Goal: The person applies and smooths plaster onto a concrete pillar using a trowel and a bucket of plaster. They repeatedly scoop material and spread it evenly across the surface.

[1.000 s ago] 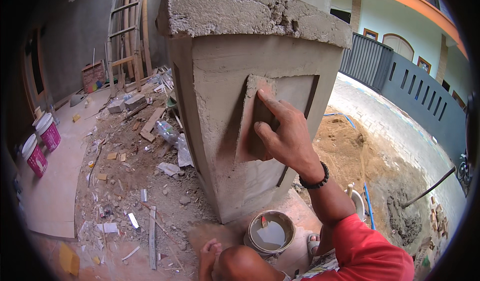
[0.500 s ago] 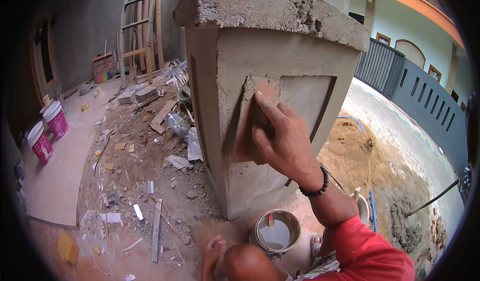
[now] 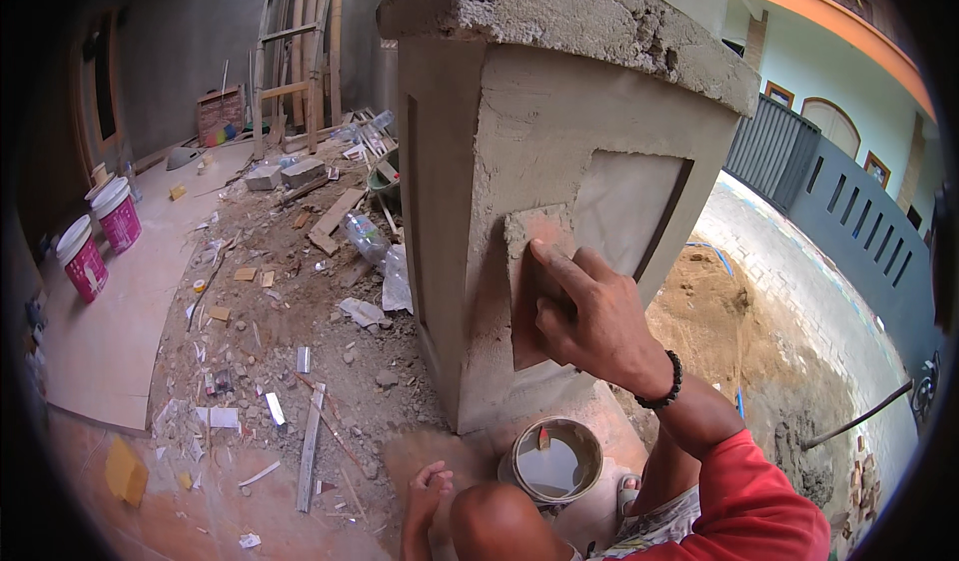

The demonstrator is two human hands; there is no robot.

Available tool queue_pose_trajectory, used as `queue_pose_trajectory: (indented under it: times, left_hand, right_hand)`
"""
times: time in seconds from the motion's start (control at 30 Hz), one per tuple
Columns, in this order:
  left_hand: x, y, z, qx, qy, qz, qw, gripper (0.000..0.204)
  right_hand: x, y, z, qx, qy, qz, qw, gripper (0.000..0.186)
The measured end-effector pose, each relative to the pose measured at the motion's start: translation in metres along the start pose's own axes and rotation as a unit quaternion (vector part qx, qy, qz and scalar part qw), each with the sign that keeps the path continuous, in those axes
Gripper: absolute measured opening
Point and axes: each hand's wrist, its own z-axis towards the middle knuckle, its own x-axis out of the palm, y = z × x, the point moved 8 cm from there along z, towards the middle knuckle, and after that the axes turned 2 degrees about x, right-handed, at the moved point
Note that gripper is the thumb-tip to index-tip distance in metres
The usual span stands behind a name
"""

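Observation:
My right hand (image 3: 604,321) grips a flat, reddish-brown rectangular plastering float (image 3: 523,326), its index finger stretched along the face. Wet mortar clings to the float's upper and left edges. It lies against the grey plastered pillar (image 3: 544,111), on the strip left of a recessed panel (image 3: 631,201). Low by my bent knee, my left hand (image 3: 430,485) rests with its fingers loosely curled and nothing visible in them. Between my legs and the pillar's foot stands a bucket (image 3: 556,461) of greyish water, with a small red-and-tan tool (image 3: 543,439) in it.
Left of the pillar lie rubble, wood strips, a plastic bottle (image 3: 366,238) and a metal strip (image 3: 311,448). Two pink-and-white pails (image 3: 117,216) stand farther left. A ladder (image 3: 290,56) leans at the back. Sand (image 3: 699,306) is heaped on the right.
My right hand has slid the float down the pillar's face, from beside the panel's top edge to lower along it. The view has shifted slightly; my left hand stays by my knee.

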Motion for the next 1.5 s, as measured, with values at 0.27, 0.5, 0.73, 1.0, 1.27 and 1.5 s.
queue_pose_trajectory:
  times: [0.27,0.5,0.73,1.0,1.27,1.5]
  left_hand:
    - [0.018,-0.010,-0.008,-0.016,0.014,0.008,1.000,0.044]
    - [0.006,0.010,0.002,-0.013,0.010,-0.004,1.000,0.042]
    - [0.029,-0.002,-0.002,-0.011,0.040,-0.002,0.999,0.043]
    - [0.002,0.008,-0.006,-0.010,0.009,-0.016,1.000,0.044]
    - [0.032,0.001,-0.001,-0.020,0.045,-0.016,0.999,0.043]
    - [0.012,0.005,-0.004,-0.017,0.024,-0.012,0.999,0.042]
  right_hand:
    - [-0.063,0.022,0.079,-0.018,-0.186,-0.068,0.980,0.058]
    - [-0.007,0.016,0.007,0.008,0.026,-0.026,0.999,0.059]
    - [-0.073,0.047,0.085,-0.049,-0.170,-0.096,0.980,0.056]
    - [-0.007,0.037,0.022,0.016,0.014,-0.067,0.998,0.056]
    - [-0.064,0.044,0.089,-0.039,-0.169,-0.094,0.980,0.057]
    - [-0.014,0.023,0.014,0.012,0.000,-0.034,0.999,0.058]
